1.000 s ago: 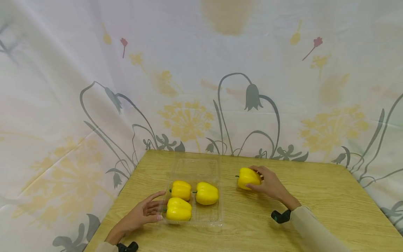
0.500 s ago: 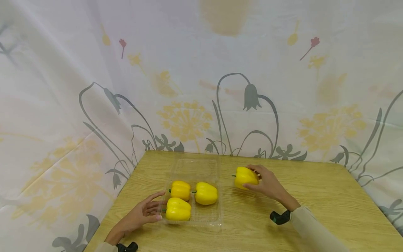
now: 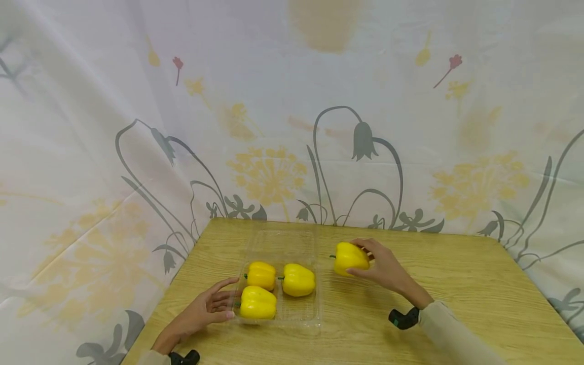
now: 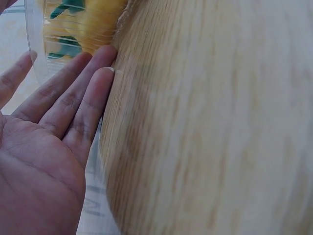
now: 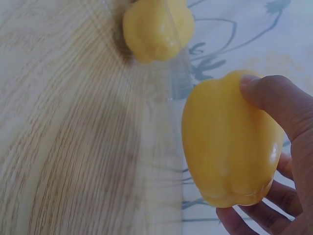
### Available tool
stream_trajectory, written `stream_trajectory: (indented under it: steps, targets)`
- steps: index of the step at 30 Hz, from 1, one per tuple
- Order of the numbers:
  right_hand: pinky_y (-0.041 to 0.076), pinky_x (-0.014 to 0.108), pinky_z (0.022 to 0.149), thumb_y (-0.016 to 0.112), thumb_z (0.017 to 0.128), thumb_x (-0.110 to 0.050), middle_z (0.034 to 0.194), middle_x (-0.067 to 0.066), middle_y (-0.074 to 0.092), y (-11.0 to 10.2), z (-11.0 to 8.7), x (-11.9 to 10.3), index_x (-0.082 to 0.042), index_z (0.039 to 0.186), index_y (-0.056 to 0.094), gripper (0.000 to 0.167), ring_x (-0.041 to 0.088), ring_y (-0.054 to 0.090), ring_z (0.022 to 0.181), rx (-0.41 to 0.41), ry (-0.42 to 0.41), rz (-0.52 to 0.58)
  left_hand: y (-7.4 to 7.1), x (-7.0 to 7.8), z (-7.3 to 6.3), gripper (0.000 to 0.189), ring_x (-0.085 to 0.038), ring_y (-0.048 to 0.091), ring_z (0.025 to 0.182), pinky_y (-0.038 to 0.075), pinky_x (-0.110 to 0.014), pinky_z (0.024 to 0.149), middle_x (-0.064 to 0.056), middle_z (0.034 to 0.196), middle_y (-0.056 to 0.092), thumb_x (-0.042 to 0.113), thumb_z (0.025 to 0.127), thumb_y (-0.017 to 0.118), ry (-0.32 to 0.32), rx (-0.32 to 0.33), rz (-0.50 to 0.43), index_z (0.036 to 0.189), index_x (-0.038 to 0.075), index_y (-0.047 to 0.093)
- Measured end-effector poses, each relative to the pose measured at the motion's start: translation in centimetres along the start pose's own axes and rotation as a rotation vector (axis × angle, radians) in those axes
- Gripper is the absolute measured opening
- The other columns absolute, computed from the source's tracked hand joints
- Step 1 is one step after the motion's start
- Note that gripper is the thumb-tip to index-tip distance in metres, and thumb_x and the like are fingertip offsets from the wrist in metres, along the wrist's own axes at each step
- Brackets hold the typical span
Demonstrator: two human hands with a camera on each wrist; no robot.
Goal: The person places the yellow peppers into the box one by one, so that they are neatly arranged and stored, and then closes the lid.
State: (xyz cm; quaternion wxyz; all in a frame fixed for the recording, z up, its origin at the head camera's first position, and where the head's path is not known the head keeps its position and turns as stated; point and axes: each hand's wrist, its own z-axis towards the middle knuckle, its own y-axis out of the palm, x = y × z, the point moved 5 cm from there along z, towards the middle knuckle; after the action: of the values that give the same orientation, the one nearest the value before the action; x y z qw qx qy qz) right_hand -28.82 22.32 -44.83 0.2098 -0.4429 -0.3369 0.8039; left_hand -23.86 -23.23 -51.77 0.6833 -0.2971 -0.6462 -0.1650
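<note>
In the head view my right hand grips a yellow bell pepper, its green stem pointing left, to the right of a clear plastic box. The right wrist view shows the thumb on one side of this pepper and fingers round the other. Inside the box lie three more yellow peppers: one at back left, one at front left and one at right. My left hand has its fingers extended against the box's left side; the left wrist view shows fingertips at the ridged wall.
The box's transparent lid lies folded back behind it. Everything rests on a wood-grain table. A floral-patterned cloth hangs behind the table and along its left side.
My right hand has carried the gripped pepper a short way left, closer to the box. The left hand and the peppers in the box have stayed in place.
</note>
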Motion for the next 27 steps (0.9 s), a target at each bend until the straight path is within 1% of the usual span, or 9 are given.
stream_trajectory:
  steps: [2,8,14,20,23,27]
  targets:
    - [0.058,0.039,0.083,0.087,0.085,-0.038,0.126,0.010,0.063,0.1,0.0,-0.3,-0.004,0.141,0.060,0.071,0.019,0.062,0.101,-0.004,-0.003,0.005,0.0,0.0,0.0,0.074,-0.031,0.049,0.138,0.048,-0.026,0.104,-0.031,0.157,0.037,0.007,0.105,0.060,-0.001,0.000,0.000,0.166,0.010,0.019]
    - [0.058,0.037,0.084,0.086,0.085,-0.040,0.127,0.008,0.063,0.4,0.1,-0.9,-0.008,0.140,0.060,0.069,0.017,0.061,0.101,-0.009,-0.023,0.009,0.2,0.1,0.0,0.075,-0.026,0.052,0.136,0.049,-0.029,0.104,-0.032,0.157,0.036,0.006,0.104,0.061,0.011,-0.010,-0.012,0.165,0.008,0.018]
    - [0.058,0.035,0.082,0.087,0.084,-0.039,0.124,0.006,0.063,0.6,0.0,-1.9,-0.007,0.139,0.061,0.068,0.016,0.061,0.099,-0.009,-0.055,0.027,0.2,0.1,0.0,0.074,-0.028,0.050,0.137,0.049,-0.030,0.104,-0.032,0.157,0.036,0.006,0.104,0.061,0.015,-0.011,-0.013,0.165,0.009,0.018]
    - [0.058,0.033,0.081,0.087,0.084,-0.039,0.123,0.004,0.064,1.1,0.0,-2.7,-0.007,0.139,0.062,0.069,0.014,0.060,0.098,-0.029,-0.052,0.045,0.2,0.0,-0.1,0.074,-0.022,0.052,0.136,0.048,-0.029,0.105,-0.031,0.157,0.036,0.006,0.104,0.060,0.011,-0.008,-0.009,0.165,0.009,0.019]
    - [0.058,0.032,0.082,0.087,0.084,-0.040,0.122,0.003,0.064,1.4,-0.1,-3.1,-0.008,0.138,0.062,0.068,0.013,0.060,0.098,-0.038,-0.055,0.049,0.2,0.0,0.0,0.074,-0.024,0.052,0.136,0.049,-0.030,0.104,-0.032,0.157,0.037,0.005,0.104,0.060,0.009,-0.007,-0.009,0.165,0.010,0.019]
    - [0.058,0.032,0.081,0.087,0.084,-0.038,0.121,0.002,0.064,1.6,-0.1,-3.8,-0.008,0.138,0.062,0.067,0.013,0.060,0.098,-0.041,-0.076,0.068,0.1,0.1,0.0,0.074,-0.033,0.050,0.138,0.050,-0.031,0.104,-0.031,0.157,0.037,0.006,0.104,0.060,0.007,-0.005,-0.012,0.165,0.010,0.019]
